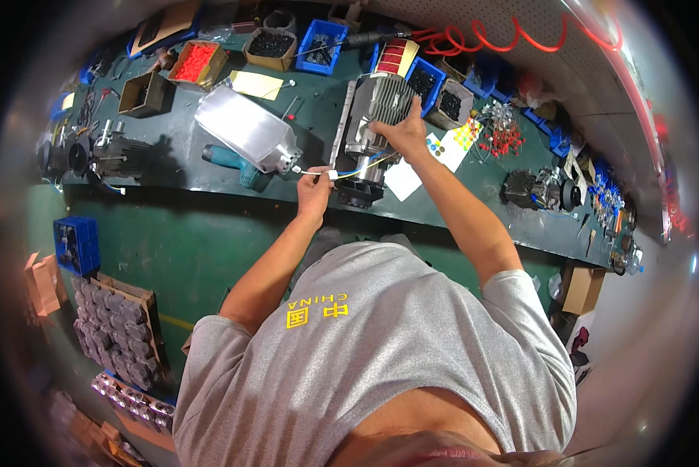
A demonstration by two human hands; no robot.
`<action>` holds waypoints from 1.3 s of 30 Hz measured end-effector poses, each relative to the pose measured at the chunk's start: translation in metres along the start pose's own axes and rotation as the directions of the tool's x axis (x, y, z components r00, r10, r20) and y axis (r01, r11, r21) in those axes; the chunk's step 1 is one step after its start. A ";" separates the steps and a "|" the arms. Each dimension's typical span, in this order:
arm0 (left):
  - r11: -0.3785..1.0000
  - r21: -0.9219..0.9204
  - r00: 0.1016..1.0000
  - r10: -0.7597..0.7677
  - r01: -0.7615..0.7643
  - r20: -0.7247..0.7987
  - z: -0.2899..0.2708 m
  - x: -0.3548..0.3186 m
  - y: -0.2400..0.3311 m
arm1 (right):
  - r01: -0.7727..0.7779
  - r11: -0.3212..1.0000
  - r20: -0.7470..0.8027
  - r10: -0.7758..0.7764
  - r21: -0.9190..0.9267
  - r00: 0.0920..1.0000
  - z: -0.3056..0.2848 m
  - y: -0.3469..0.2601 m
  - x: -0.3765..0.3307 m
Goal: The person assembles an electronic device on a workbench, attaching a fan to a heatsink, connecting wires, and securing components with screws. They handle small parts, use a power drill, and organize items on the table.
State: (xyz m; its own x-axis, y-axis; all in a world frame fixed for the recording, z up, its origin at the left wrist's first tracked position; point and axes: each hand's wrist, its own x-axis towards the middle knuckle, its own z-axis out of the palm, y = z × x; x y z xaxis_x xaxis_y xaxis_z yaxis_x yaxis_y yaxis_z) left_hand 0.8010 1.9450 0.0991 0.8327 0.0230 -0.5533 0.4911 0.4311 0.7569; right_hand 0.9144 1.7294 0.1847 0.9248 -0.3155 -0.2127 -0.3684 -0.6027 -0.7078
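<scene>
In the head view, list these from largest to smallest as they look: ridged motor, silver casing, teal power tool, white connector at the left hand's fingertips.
1. Silver casing and ridged motor: too alike to rank.
2. Teal power tool, as far as it shows.
3. White connector.

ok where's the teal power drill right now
In the head view, the teal power drill lies left of centre near the bench's front edge, just below the silver metal housing and left of the person's left hand.
</scene>
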 end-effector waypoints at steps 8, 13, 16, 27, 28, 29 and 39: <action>0.998 0.053 0.998 -0.016 0.012 0.065 -0.014 0.014 -0.004 | -0.098 0.988 0.001 0.099 -0.123 0.995 0.023 0.002 0.007; 0.993 0.117 0.994 -0.003 -0.009 0.105 -0.023 0.017 -0.010 | -0.132 0.975 -0.001 0.134 -0.177 0.991 0.034 0.001 0.011; 0.978 0.205 0.997 0.028 -0.041 0.066 -0.014 0.010 -0.006 | -0.060 0.977 0.034 0.054 0.205 0.998 0.031 0.033 0.012; 0.844 0.535 0.994 -0.050 -0.009 0.095 -0.028 0.032 -0.024 | -0.689 0.625 0.573 0.431 0.367 0.697 0.029 0.118 -0.103; 0.819 0.574 0.993 -0.066 -0.001 0.096 -0.026 0.031 -0.020 | -0.724 0.582 0.618 0.429 0.369 0.659 0.032 0.119 -0.106; 0.806 0.592 0.992 -0.075 -0.002 0.106 -0.025 0.032 -0.019 | -0.740 0.544 0.637 0.418 0.395 0.648 0.035 0.121 -0.107; 0.749 0.639 0.981 0.078 -0.174 0.176 -0.028 0.040 -0.019 | -0.014 0.993 0.140 -0.002 0.113 0.990 0.040 0.128 -0.114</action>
State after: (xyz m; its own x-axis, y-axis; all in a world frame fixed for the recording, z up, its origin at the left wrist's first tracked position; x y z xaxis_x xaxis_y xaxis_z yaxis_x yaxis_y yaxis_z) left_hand 0.8177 1.9626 0.0529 0.9005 -0.1024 -0.4227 0.3864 -0.2576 0.8856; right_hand 0.7652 1.7179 0.0914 0.9297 -0.2089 -0.3035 -0.3684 -0.5114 -0.7764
